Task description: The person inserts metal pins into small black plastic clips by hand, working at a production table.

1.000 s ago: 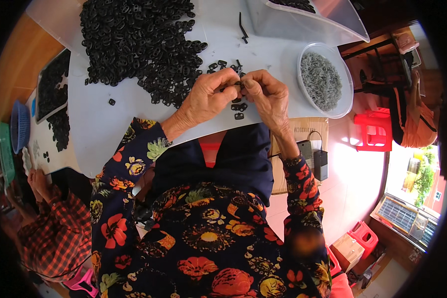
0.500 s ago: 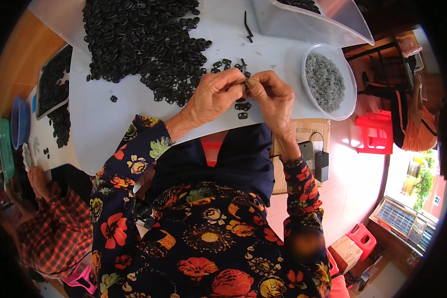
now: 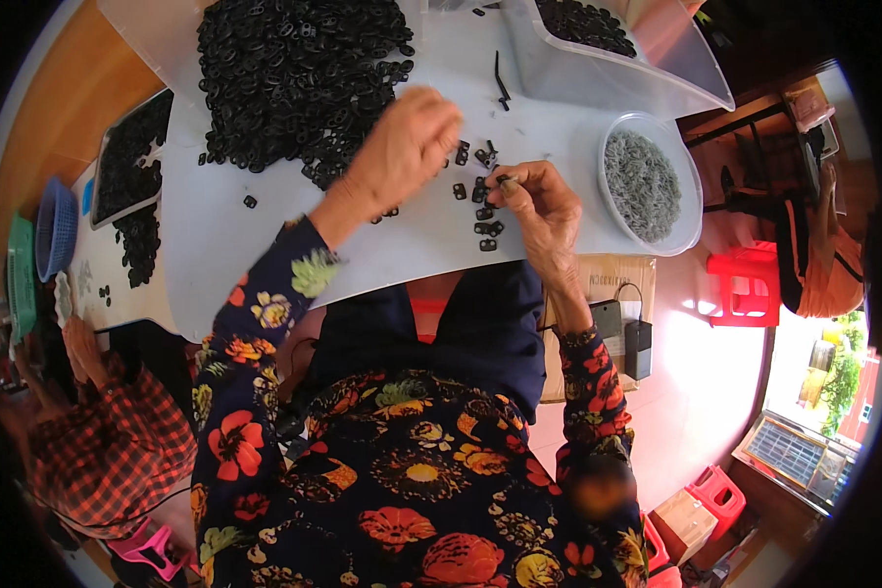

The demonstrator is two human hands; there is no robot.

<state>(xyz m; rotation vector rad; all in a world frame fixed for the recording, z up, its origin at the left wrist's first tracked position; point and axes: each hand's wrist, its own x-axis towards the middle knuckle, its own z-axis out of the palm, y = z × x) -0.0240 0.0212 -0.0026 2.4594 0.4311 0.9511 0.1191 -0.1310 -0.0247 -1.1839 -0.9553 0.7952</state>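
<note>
Over the near right side of a large heap of small black oval plastic pieces is my left hand, smeared by motion. Its fingertips are turned away, so what they hold does not show. My right hand is closed in a pinch on a small black plastic piece between thumb and forefinger. Just left of that hand, several loose black two-holed pieces lie scattered on the white tabletop. A thin black rod-like tool lies farther back.
A round clear tub of small grey translucent parts stands right of my right hand. Behind it is a clear plastic bin with black pieces. At left, a person in a checked shirt sits by a tray of black pieces.
My left hand has come away from my right hand, moving left and up over the black heap. My right hand stays nearly in place, still pinching. The whole view has shifted slightly.
</note>
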